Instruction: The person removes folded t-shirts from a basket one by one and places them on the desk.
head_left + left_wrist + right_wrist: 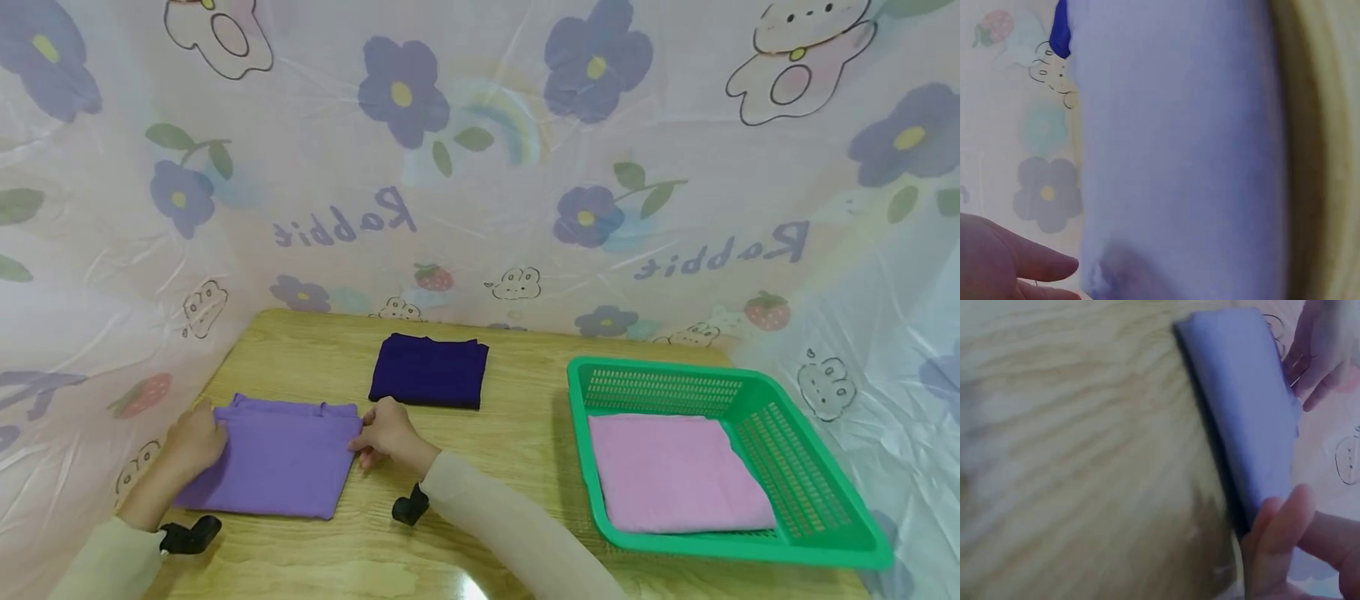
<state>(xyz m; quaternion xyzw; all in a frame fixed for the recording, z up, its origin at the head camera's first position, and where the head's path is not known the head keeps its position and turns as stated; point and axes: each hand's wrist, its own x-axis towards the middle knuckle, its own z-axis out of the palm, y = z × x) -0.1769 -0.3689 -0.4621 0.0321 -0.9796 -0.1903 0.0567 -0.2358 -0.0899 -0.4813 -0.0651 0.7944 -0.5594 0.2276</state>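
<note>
A folded purple cloth [281, 458] lies on the table at the left, its long top edge uneven. My left hand [197, 440] is at its upper left corner; in the left wrist view the thumb [1047, 261] is straight, with its tip right at the cloth's edge. At the opposite end, my right hand [386, 435] pinches the right edge between thumb and bent fingers. The right wrist view shows this folded cloth [1241, 394] end-on, with those fingers [1279, 544] at its near end. Some left fingertips are hidden by the cloth.
Behind the right hand lies a folded dark purple cloth [429, 372]. A green plastic basket [738, 550] stands at the right with a folded pink cloth [675, 475] inside. A patterned curtain [480, 167] encloses the wooden table [495, 517] at the back and sides.
</note>
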